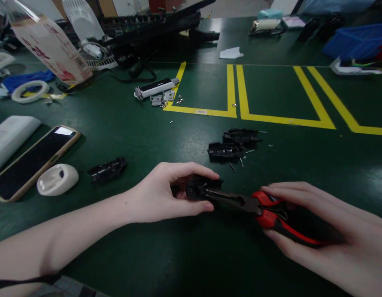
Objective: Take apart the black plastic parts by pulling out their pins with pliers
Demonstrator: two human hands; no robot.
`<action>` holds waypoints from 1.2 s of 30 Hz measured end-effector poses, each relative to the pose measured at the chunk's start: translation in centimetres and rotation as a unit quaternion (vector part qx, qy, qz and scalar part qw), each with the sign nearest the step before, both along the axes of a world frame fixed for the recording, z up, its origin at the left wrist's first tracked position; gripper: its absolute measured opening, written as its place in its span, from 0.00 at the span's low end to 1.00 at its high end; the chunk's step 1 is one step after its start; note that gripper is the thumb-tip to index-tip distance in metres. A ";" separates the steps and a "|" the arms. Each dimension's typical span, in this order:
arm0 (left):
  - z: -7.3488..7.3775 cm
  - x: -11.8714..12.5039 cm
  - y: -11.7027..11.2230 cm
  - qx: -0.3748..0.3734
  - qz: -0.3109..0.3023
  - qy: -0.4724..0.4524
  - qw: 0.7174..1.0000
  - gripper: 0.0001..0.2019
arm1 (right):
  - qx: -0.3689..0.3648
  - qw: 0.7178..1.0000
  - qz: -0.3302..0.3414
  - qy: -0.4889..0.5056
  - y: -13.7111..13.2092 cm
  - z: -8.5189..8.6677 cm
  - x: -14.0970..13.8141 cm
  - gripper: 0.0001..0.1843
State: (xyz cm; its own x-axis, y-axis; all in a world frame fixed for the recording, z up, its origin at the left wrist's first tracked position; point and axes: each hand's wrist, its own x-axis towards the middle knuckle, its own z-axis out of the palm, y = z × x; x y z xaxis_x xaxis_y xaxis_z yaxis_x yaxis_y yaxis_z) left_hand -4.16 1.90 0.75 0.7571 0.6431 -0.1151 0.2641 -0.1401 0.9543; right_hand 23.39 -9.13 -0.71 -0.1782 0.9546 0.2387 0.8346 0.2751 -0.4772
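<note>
My left hand (166, 192) is closed around a small black plastic part (200, 187) resting on the green table (147, 136). My right hand (321, 225) grips the red-and-black handles of long-nose pliers (268, 211). The pliers' dark jaws reach left into the black part between my left thumb and fingers. Two more black plastic parts (232, 144) lie just beyond, with a few small pins beside them. Another black piece (107, 169) lies to the left.
A phone (32, 161), a white oval object (57, 179) and a white box (9, 138) lie at the left. A white-and-black device with metal brackets and screws (156, 91) sits farther back. Yellow tape lines (240, 99) cross the table. Tape roll, bags and clutter line the far edge.
</note>
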 end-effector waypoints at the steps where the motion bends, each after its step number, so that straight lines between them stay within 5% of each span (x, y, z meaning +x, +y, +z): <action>1: 0.0 0.0 0.0 0.000 0.000 0.001 1.000 0.22 | -0.003 1.000 0.002 0.003 0.0 0.1 0.0 0.24; 12: 0.1 0.0 0.0 0.013 -0.007 -0.012 1.000 0.27 | -0.027 0.999 -0.002 0.036 -0.1 0.5 -0.1 0.22; 21: 0.3 0.1 -0.1 0.113 -0.045 -0.010 0.993 0.22 | -0.016 0.999 0.027 0.029 0.1 1.1 -0.2 0.20; 36: 0.5 0.0 0.0 0.052 -0.066 -0.017 0.996 0.21 | -0.009 0.999 0.039 0.026 -0.1 1.4 -0.4 0.20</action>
State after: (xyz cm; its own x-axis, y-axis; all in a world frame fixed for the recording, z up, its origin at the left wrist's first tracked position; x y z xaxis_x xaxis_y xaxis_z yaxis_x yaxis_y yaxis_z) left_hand -4.11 1.91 1.24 0.8377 0.5456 -0.0261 0.2051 -0.2699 0.9408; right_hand 22.94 -9.27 0.67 -0.2405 0.9424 0.2323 0.7846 0.3297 -0.5251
